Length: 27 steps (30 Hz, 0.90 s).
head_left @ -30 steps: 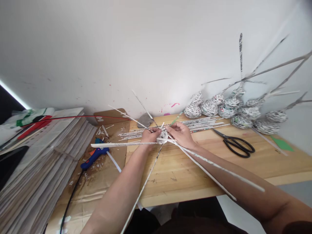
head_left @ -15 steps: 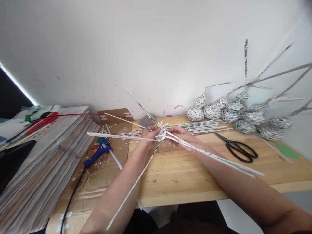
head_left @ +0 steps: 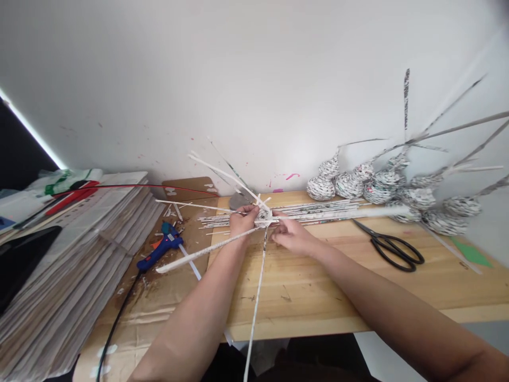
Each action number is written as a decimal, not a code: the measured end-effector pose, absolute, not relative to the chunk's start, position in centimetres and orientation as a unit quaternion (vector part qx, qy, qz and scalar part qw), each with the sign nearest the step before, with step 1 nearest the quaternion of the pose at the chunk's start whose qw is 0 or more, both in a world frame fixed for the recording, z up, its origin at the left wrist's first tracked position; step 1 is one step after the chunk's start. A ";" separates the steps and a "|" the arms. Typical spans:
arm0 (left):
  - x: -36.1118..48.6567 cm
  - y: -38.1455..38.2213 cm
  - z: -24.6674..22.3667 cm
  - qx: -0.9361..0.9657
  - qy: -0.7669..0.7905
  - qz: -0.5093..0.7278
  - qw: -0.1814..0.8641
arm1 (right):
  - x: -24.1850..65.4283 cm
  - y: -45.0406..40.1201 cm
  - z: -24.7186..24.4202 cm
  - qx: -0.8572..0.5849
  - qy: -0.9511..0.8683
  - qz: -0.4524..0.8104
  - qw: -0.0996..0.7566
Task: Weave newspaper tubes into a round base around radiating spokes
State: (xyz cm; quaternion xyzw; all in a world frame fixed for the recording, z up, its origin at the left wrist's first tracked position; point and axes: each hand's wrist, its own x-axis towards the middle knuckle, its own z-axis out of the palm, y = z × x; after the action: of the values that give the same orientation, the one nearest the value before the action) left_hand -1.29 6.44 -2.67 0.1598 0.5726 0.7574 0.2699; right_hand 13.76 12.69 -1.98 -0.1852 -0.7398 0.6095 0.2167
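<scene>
A small woven piece of rolled newspaper (head_left: pixel 263 215) is held above the table, with several long paper tubes sticking out from it like spokes. My left hand (head_left: pixel 243 222) pinches its left side between thumb and fingers. At its right edge is my right hand (head_left: pixel 293 236), fingers curled at the base of a paper tube (head_left: pixel 369 212) that points right. Another paper tube (head_left: pixel 256 302) hangs down toward me, and one more paper tube (head_left: pixel 202 252) slants to the lower left. Behind the hands lies a bundle of loose paper tubes (head_left: pixel 326 208).
Several woven newspaper gourd shapes (head_left: pixel 321 188) stand along the wall at right. Black-handled scissors (head_left: pixel 393 249) lie before them. A blue glue gun (head_left: pixel 161 249) with a black cord rests on cardboard (head_left: pixel 135 329) at left, beside a tall stack of newspapers (head_left: pixel 91 254).
The woven piece has turned counterclockwise: the tubes at lower right now point right, and the lower-left one hangs nearly straight down. My right hand has shifted slightly, its fingers curled lower beside the piece.
</scene>
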 end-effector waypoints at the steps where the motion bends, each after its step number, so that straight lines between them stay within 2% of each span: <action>1: -1.2 6.4 -2.7 0.161 0.569 0.759 0.271 | 13.8 12.3 -2.0 -0.174 -0.740 0.612 0.216; 11: 0.1 6.2 -3.1 0.251 0.552 0.735 0.303 | 12.8 11.5 -3.0 -0.303 -0.688 0.563 0.344; 19: 0.6 6.4 -3.3 0.246 0.533 0.743 0.321 | 12.5 12.2 -4.2 -0.299 -0.691 0.548 0.364; 27: 0.7 5.9 -2.7 0.274 0.541 0.724 0.328 | 12.8 12.2 -3.8 -0.294 -0.706 0.542 0.349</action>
State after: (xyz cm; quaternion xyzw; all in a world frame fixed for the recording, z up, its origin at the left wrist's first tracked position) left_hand 0.69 5.93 -2.70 0.2745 0.5409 0.7241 0.3283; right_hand 12.76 12.20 -3.85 -0.2943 -0.7059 0.5415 0.3490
